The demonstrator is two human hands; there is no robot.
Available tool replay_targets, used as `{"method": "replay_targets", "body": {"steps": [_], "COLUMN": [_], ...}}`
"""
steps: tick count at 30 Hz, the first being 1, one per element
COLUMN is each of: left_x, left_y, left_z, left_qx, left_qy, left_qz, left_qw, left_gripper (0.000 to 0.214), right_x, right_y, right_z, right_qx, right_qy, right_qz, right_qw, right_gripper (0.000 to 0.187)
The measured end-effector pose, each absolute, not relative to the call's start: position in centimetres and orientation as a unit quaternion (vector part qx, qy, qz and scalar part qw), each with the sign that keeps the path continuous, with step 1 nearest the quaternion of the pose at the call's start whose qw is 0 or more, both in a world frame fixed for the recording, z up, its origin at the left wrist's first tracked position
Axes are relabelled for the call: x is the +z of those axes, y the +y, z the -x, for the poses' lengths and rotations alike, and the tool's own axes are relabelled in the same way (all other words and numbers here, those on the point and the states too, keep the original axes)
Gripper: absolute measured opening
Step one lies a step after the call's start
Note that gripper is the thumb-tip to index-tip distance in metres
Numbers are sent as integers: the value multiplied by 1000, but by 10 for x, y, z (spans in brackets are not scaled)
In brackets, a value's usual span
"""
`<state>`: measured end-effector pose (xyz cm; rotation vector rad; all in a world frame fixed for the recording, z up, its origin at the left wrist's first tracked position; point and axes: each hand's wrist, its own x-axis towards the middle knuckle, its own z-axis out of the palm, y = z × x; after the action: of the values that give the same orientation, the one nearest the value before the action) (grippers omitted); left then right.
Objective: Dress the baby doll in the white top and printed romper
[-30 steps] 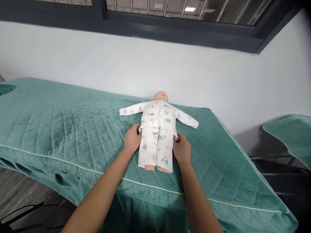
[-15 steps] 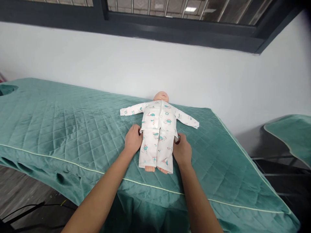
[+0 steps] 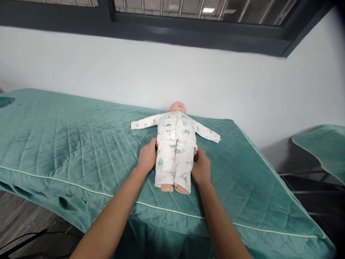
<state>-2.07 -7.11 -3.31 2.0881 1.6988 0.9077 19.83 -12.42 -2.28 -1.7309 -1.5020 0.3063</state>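
A baby doll [image 3: 176, 136] lies face up on a teal quilted bed [image 3: 70, 136], arms spread, head toward the wall. It wears a white printed shirt and matching trousers [image 3: 174, 163], with bare feet showing at the cuffs. My left hand [image 3: 147, 156] presses against the trousers' left side at the waist. My right hand [image 3: 201, 167] holds the right side at the same height. Both hands have their fingers curled in on the waistband, with the fingertips hidden under the cloth.
The bed runs along a white wall [image 3: 134, 72] under a dark window frame [image 3: 188, 32]. A second teal-covered bed [image 3: 323, 147] stands at the right across a dark gap. The bed's near edge, with pale piping [image 3: 81, 187], drops to a wooden floor [image 3: 16, 216].
Both hands have moved inward and a little up, closing on the doll's waist. The trousers sit slightly higher and narrower, and the feet show more.
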Motion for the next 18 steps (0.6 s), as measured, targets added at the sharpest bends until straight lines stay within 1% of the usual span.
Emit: {"method": "replay_targets", "body": {"steps": [3,8,14,16,18], "left_x": [-34,-38,-40,-40,-40], "left_y": [-70,-69,-72,-74,-76], "left_z": [20,22,25,25,25], "left_qx": [320,320,321,336,382], "left_qy": [596,630,642,640,619], "left_qz": [-723,-697,-689,-684,-678], "left_qw": [143,120,101,102,103], "left_gripper": [24,10,4,3,3], "right_x": [-23,-21,-20,-19,-20], "right_y": [-124,-124,-128,-129,-130], "right_z": [-198,-197,-195,-195,-195], "right_qx": [118,112,82,70,63], "right_qy": [-599,-607,-582,-567,-553], "right_qz": [681,704,750,771,785], "right_qw": [404,352,305,281,272], "right_gripper": [35,35,32,32,32]}}
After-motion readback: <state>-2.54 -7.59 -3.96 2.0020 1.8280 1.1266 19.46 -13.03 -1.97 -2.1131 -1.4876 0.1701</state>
